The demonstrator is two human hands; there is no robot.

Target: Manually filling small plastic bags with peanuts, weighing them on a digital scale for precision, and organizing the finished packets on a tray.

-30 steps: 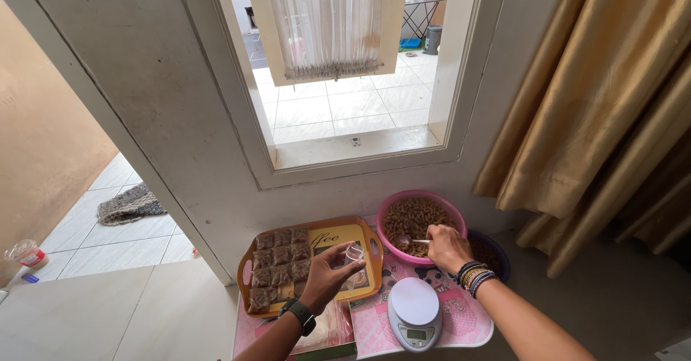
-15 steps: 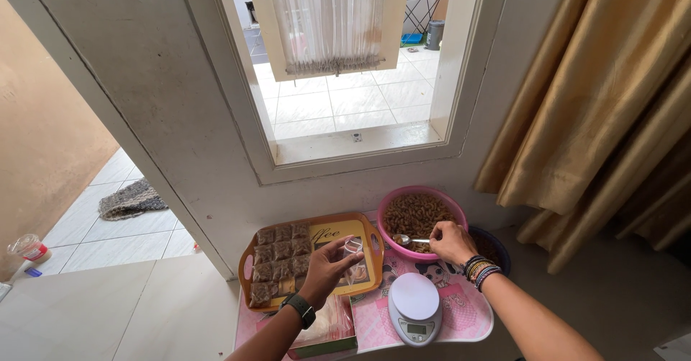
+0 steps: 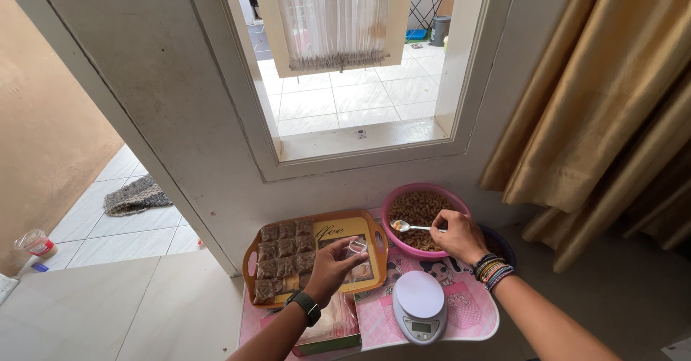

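Observation:
My left hand (image 3: 332, 266) holds a small clear plastic bag (image 3: 356, 246) over the orange tray (image 3: 376, 237). Several filled brown packets (image 3: 285, 257) lie in rows on the tray's left half. My right hand (image 3: 456, 236) grips a metal spoon (image 3: 408, 226) with a few pieces in its bowl, held above a pink bowl (image 3: 394, 197) full of brown pieces. A watch sits on my left wrist and several bracelets on my right. A small white kitchen scale (image 3: 419, 304) stands in front of the bowl on the pink table (image 3: 476, 313).
A box of clear bags (image 3: 332, 330) lies at the table's front left. A white wall with a window (image 3: 345, 80) rises behind the table, gold curtains (image 3: 604, 102) hang at the right. A doorway at the left shows tiled floor, a mat (image 3: 135, 194) and a small jar (image 3: 37, 244).
The right hand has lifted the spoon out of the pink bowl with pieces in it. The left hand still holds the clear bag over the tray.

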